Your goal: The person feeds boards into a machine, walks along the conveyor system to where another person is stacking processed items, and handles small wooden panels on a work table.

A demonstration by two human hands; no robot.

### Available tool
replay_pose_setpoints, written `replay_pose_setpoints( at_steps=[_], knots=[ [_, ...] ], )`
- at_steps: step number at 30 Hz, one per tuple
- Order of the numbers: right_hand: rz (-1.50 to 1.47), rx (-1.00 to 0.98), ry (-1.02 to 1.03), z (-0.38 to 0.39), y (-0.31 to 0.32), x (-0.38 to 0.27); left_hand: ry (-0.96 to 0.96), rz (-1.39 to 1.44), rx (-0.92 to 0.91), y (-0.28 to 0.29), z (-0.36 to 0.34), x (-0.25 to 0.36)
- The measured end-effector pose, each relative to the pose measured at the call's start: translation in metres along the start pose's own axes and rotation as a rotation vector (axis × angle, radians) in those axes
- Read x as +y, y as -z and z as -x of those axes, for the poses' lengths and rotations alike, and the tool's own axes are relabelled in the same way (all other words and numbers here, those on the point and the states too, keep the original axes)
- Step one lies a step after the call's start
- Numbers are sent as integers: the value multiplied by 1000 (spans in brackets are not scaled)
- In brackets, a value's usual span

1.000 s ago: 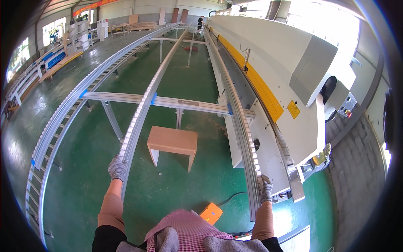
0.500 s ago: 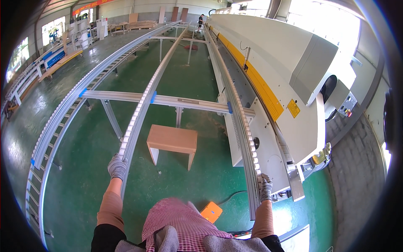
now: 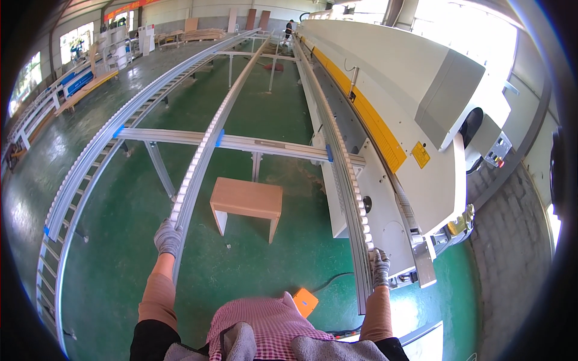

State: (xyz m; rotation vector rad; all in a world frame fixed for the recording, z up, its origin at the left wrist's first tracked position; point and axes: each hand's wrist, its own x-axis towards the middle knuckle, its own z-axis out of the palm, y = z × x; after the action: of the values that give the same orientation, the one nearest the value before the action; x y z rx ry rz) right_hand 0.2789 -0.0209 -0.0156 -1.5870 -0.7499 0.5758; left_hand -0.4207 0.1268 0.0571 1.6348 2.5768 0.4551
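Observation:
My left hand, in a grey striped knit glove, is closed over the near part of the middle roller rail, a grey metal beam topped with white rollers. My right hand, gloved alike, is closed at the right roller rail, just past its last visible rollers. Parts of the fingers on both hands are hidden. Between the two rails a small brown bench stands on the green floor. An orange box lies near the right rail's near end, by my pink checked apron.
A long white machine with a yellow strip runs along the right side. A metal crossbar joins the rails. Another roller rail curves along the left. Far off, a person stands beside the machine. A dark cable crosses the floor.
The pink checked apron has shifted and now covers a slightly different patch beside the orange box. Both hands stay on their rails.

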Motion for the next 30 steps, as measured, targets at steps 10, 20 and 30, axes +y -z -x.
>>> replay_pose_setpoints(
  at_steps=[10, 20, 30],
  knots=[
    [-158, -58, -81, -1, 6, 10, 1, 18, 38, -7, -1, -5],
    [-39, -22, 55, -6, 16, 38, -20, -32, 43, -18, -3, -4],
    [-28, -18, 35, -5, 4, 14, -52, -66, -20, -40, -21, -13]
  ],
)
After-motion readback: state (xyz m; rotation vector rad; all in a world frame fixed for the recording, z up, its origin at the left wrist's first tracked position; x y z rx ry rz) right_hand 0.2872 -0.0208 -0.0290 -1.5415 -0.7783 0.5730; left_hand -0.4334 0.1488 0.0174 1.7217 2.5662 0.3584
